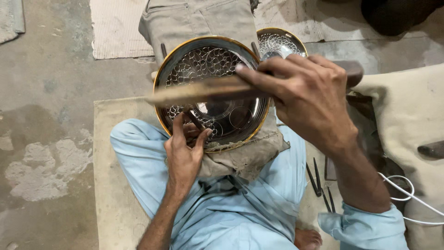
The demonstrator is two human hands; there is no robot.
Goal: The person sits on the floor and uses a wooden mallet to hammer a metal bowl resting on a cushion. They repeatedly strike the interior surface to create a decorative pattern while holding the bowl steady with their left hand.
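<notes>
Roughly half of the round metal plate (231, 121) carries finished pattern: rings and scrollwork cover the far half and run down its left edge, while the near centre and right, under the right hand (309, 98), are smooth apart from a few outlined circles. My read: work is midway, with the plain near-right field left to fill

- Left hand (183, 148): fingers pinched round a thin dark punch (196, 121), tip set on the plate's near-left part, just beyond the fingertips. Heel of hand rests on the grey cloth pad (249, 155) that props the plate
- Right hand: closed firmly on a long wooden-looking striker (203, 91), held level across the plate, above the punch, not touching it as far as I can tell
- Plate: gold rim, tilted toward the wearer, lying between the two hands on the padded lap
- Second patterned plate (280, 43) beyond the right hand, partly hidden behind the first
- Several dark punches (319, 184) on the mat beside the right forearm
- White cable (407, 196) to the right of that forearm, over a pale cushion (407, 115)
</notes>
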